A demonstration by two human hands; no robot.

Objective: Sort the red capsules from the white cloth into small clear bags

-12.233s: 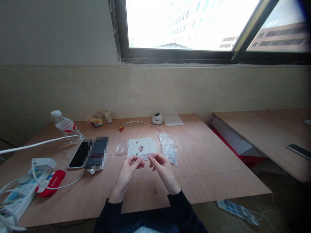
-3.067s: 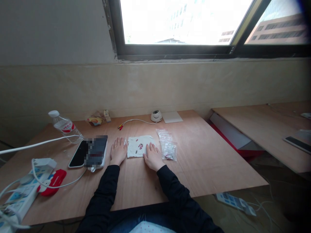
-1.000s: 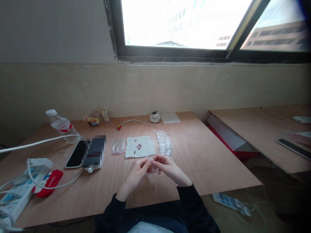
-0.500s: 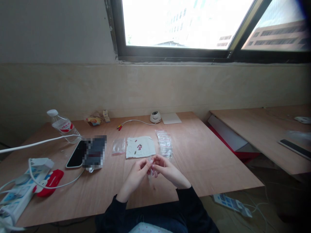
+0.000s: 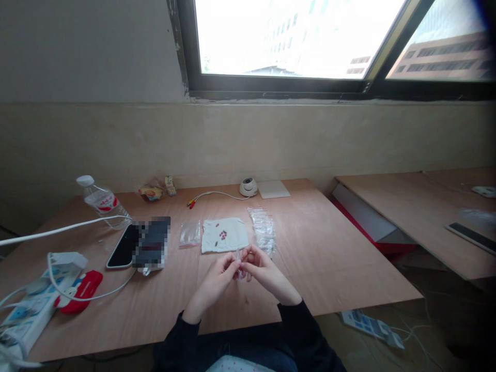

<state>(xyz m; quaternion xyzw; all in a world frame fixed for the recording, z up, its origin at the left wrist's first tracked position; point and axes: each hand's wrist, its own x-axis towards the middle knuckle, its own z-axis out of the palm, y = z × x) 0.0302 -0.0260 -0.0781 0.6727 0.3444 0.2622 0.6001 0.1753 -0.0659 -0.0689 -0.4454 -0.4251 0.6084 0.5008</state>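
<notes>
My left hand and my right hand meet over the near part of the desk, fingertips pinched together. Between them they grip a small clear plastic bag, seen almost edge-on; its contents cannot be made out. Just beyond lies a white cloth bearing several small dark-red pieces and a dark greenish one. To the cloth's right is an overlapping row of clear zip bags. A single flat zip bag rests on its left.
At left are a water bottle, a phone, a power strip, a red case and white cables. A dome camera and a white card sit at the back, by a snack packet. Another desk stands right.
Both hands have shifted very slightly left, and the small bag between the fingertips now shows more upright. The things on the desk have stayed in place.
</notes>
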